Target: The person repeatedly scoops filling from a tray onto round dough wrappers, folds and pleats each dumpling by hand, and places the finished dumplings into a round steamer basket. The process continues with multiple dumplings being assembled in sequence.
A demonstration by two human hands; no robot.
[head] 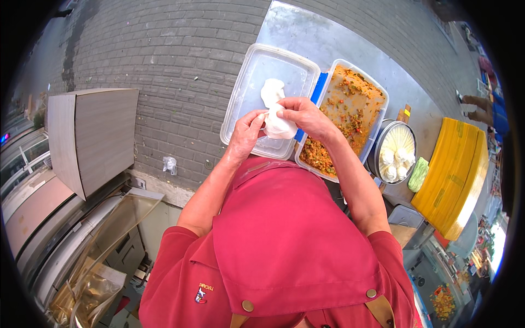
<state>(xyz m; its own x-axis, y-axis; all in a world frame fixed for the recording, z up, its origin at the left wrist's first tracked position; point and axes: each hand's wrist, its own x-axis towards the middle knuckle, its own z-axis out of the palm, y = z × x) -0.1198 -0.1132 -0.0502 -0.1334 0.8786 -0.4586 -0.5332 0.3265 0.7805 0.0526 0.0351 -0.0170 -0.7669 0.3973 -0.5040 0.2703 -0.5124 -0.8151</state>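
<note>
Both hands pinch a piece of white dough (280, 126) above a clear plastic lid or tray (246, 82). My left hand (248, 130) grips its left edge, and my right hand (304, 116) grips its upper right. Another white dough piece (272, 91) lies on the plastic just beyond the fingers. To the right, a clear plastic container (384, 107) with a blue clip edge holds chopped reddish-orange filling (318, 156), thickest at its near end. Further right, a round steamer (374, 153) holds several white pleated buns (390, 172).
The containers rest on a metal table (303, 24). A green cloth (418, 175) lies beside the steamer, next to a large yellow taped box (449, 176). Left stands a grey box-shaped cabinet (104, 135) on the paving side. A person (486, 107) stands far right.
</note>
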